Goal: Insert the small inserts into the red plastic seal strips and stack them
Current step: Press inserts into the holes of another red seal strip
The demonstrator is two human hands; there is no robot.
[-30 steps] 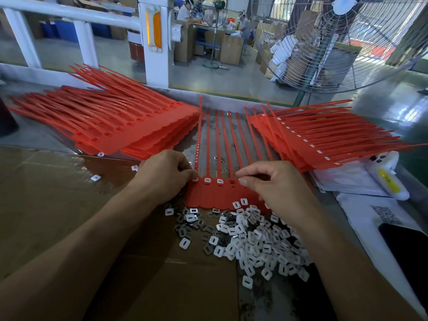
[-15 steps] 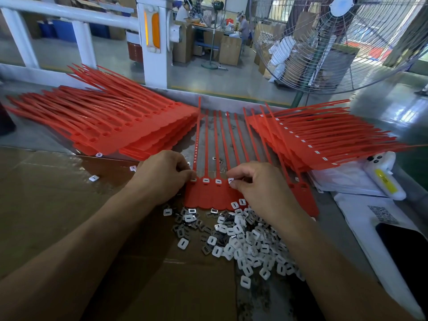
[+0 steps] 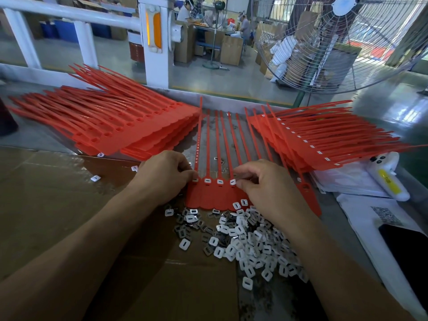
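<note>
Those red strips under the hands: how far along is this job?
Done: the right stack shows white inserts fitted. In hand: on the middle sheet of strips four sockets hold inserts; the left hand presses the leftmost, the right hand pinches at the fourth. Left: the sheet's right side is hidden, the left stack has empty holes, and a loose insert pile remains.

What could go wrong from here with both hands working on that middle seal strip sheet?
The right hand covers the next sockets of the seal strip sheet, so a misseated insert could go unseen. The right forearm lies over the loose insert pile and may scatter pieces. The left hand only pins one corner, so the sheet could shift.
</note>
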